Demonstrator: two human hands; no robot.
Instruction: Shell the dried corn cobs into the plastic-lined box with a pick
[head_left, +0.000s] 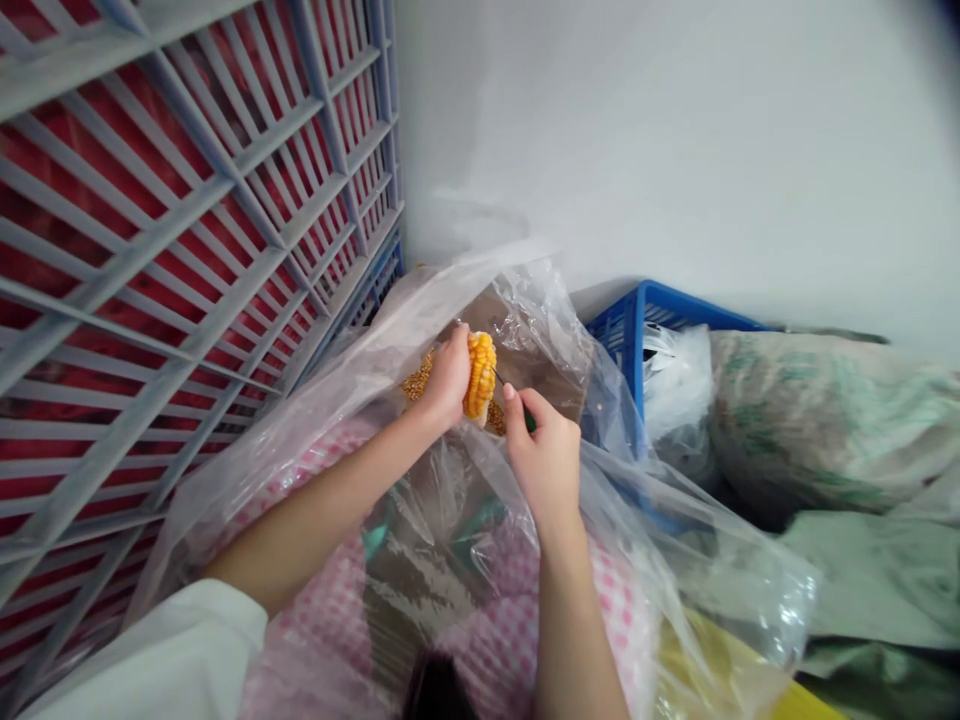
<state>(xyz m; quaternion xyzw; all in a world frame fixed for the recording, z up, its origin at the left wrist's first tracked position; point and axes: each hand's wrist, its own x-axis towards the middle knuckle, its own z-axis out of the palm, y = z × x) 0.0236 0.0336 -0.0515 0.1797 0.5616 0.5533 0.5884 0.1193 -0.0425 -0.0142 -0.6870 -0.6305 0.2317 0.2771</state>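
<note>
My left hand [448,382] is closed around a yellow ear of corn [480,378], which points up and sticks out past the fingers. A tool with a green handle [529,418] and a thin dark shaft is gripped in my right hand [546,452]. The shaft's tip reaches the right side of the kernels; its exact shape is too small to make out. Below both hands, loose corn kernels [417,378] lie inside a large clear plastic bag [480,560]. The bag is spread open across my lap, over pink checked cloth.
Stacked slatted crates [225,200] with red contents rise close on the left. A white wall [675,150] stands ahead. To the right are a blue crate [641,350] holding white plastic bags [679,385], a stained woven sack [825,420] and folded green cloth [877,570].
</note>
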